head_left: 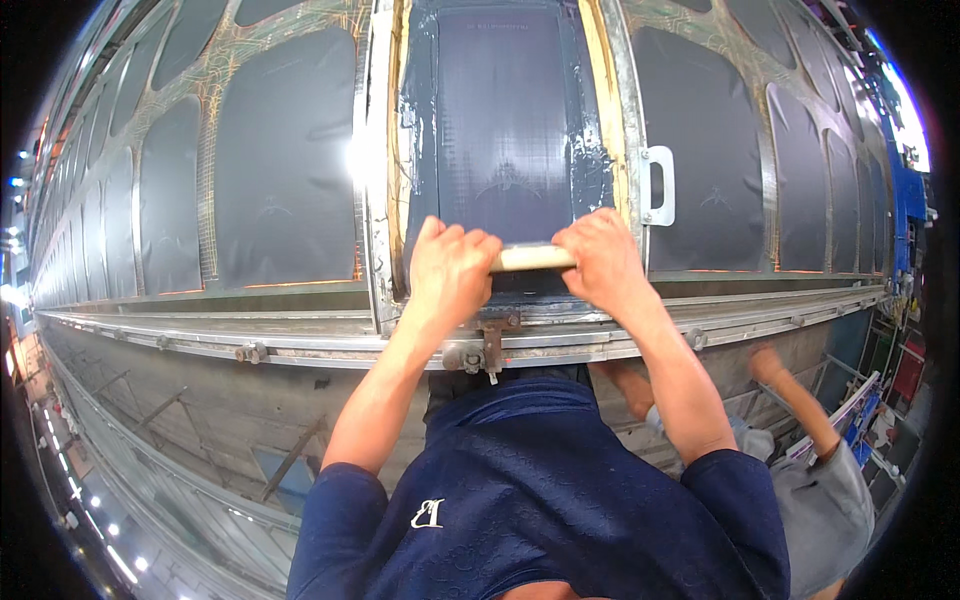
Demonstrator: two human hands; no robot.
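Both my hands grip a squeegee with a pale bar-shaped handle (pixel 535 258) from its two ends. My left hand (pixel 455 265) is wrapped round the left end, and my right hand (pixel 602 262) is closed on the right end. The squeegee lies across the near part of a printing screen (pixel 505 110), a dark mesh in a metal frame with yellowish tape along its inner sides. White smears show along both mesh edges. The blade below the handle is hidden from view.
Dark fabric panels (pixel 290 150) with patterned borders cover the long table on both sides. A metal rail (pixel 300 345) with stop blocks runs along the near edge. A white handle (pixel 658 186) juts from the screen's right side. A person in grey (pixel 820 510) is at the lower right.
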